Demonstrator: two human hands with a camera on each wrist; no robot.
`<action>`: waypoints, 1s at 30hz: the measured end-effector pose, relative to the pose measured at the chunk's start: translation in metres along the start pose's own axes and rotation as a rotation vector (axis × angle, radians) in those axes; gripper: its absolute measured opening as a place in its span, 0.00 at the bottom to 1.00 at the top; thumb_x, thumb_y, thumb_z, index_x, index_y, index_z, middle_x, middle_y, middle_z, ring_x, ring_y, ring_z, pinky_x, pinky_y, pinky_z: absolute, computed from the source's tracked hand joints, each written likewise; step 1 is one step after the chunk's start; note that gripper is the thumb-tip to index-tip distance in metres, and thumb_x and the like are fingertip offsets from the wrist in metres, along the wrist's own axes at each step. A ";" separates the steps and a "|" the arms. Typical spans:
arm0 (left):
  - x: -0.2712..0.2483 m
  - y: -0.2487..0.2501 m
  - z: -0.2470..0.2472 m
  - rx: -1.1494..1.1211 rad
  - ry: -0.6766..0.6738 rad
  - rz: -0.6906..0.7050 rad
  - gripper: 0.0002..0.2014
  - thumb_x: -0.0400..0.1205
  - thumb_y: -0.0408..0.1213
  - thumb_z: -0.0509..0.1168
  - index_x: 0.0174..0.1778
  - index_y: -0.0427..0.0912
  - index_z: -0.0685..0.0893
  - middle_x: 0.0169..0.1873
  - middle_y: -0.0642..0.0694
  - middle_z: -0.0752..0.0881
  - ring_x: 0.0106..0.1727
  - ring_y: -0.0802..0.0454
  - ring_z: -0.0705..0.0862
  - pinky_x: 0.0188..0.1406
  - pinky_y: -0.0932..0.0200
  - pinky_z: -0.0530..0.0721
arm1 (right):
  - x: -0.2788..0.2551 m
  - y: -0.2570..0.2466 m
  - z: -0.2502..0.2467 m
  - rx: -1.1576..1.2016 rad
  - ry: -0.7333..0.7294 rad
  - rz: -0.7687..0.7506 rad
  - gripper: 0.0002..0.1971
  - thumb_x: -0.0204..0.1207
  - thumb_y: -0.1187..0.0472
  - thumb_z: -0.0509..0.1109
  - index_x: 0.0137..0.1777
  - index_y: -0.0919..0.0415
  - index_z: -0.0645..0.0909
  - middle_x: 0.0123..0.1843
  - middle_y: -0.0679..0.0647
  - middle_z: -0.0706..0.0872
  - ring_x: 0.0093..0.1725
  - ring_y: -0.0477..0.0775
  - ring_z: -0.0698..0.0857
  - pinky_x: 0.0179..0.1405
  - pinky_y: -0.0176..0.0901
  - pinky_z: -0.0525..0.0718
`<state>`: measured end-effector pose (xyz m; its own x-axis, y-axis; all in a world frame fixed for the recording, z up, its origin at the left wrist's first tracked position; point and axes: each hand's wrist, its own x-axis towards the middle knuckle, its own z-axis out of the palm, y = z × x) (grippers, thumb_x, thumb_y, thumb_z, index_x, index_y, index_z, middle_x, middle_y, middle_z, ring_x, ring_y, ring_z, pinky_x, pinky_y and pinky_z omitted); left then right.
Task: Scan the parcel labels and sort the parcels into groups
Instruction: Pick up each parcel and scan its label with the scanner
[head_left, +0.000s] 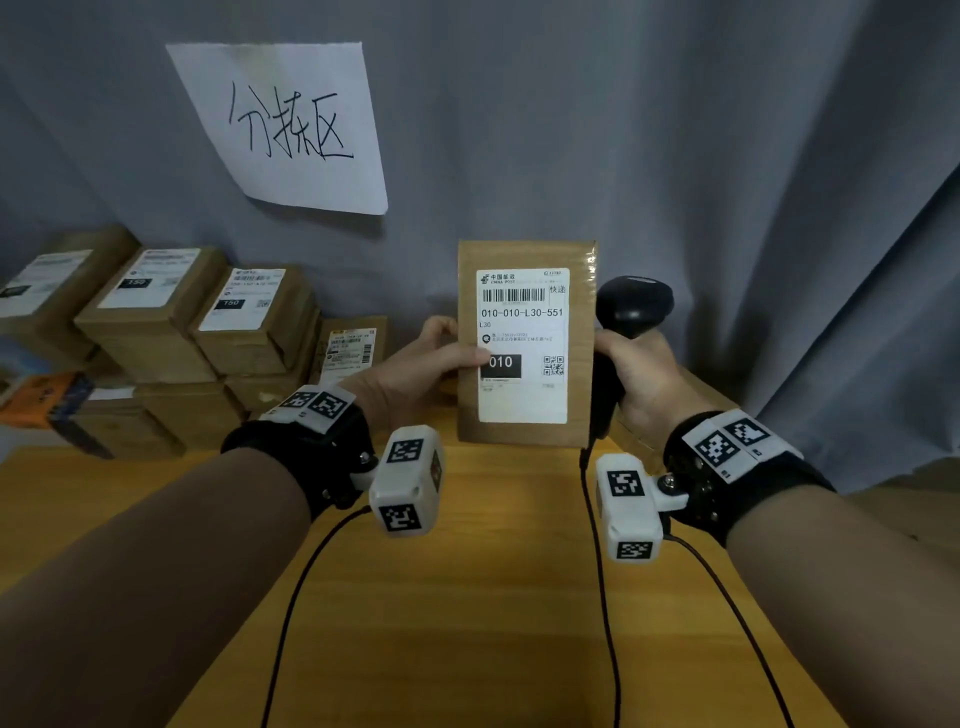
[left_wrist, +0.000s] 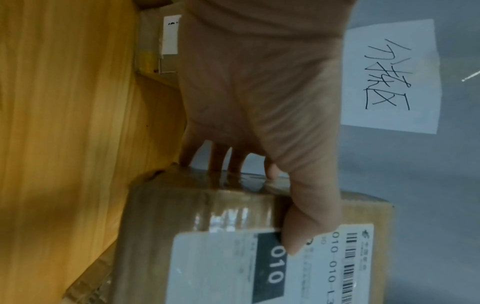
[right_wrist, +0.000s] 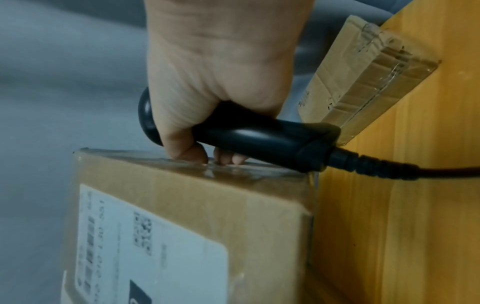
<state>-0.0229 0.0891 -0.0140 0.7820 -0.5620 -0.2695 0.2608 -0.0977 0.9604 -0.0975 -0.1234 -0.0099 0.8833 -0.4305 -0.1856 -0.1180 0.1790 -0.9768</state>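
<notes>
Gripping its left edge, thumb on the label (head_left: 521, 343), my left hand (head_left: 415, 371) holds the parcel (head_left: 525, 343) upright above the table (head_left: 493, 597), long axis vertical, label facing me. My right hand (head_left: 641, 374) grips the scanner (head_left: 631, 304) just beside its right edge, head upward.

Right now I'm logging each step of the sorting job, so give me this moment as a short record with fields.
held parcel: brown box, upright, label facing the camera
label code: 010-010-L30-551, big code 010
left hand: grips the parcel's left edge, thumb on the label
right hand: grips the black scanner beside the parcel's right edge
sorted stacks: at far left, two labels read 150
surface: wooden table
</notes>
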 end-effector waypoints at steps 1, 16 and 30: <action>0.001 -0.002 -0.001 0.008 0.018 0.003 0.40 0.60 0.45 0.78 0.65 0.45 0.67 0.57 0.42 0.85 0.58 0.42 0.86 0.62 0.39 0.83 | 0.000 0.000 -0.001 0.011 0.000 0.013 0.06 0.75 0.72 0.69 0.52 0.68 0.80 0.49 0.67 0.83 0.50 0.65 0.84 0.59 0.61 0.85; 0.013 -0.006 -0.018 0.029 0.131 -0.013 0.41 0.70 0.46 0.78 0.75 0.40 0.67 0.64 0.43 0.84 0.60 0.45 0.86 0.54 0.49 0.86 | -0.005 0.008 0.013 0.016 -0.067 0.027 0.29 0.61 0.57 0.86 0.62 0.62 0.83 0.54 0.59 0.92 0.56 0.60 0.90 0.66 0.62 0.83; 0.026 -0.008 -0.028 0.045 0.337 -0.026 0.30 0.75 0.37 0.77 0.68 0.37 0.68 0.59 0.42 0.85 0.49 0.50 0.87 0.28 0.59 0.86 | -0.007 -0.045 0.024 -0.365 -0.155 0.114 0.15 0.75 0.52 0.76 0.51 0.61 0.78 0.28 0.52 0.76 0.26 0.52 0.76 0.26 0.43 0.76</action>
<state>0.0110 0.0984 -0.0302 0.9206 -0.2565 -0.2945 0.2636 -0.1486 0.9531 -0.0878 -0.1071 0.0381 0.9101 -0.2825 -0.3033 -0.3472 -0.1197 -0.9301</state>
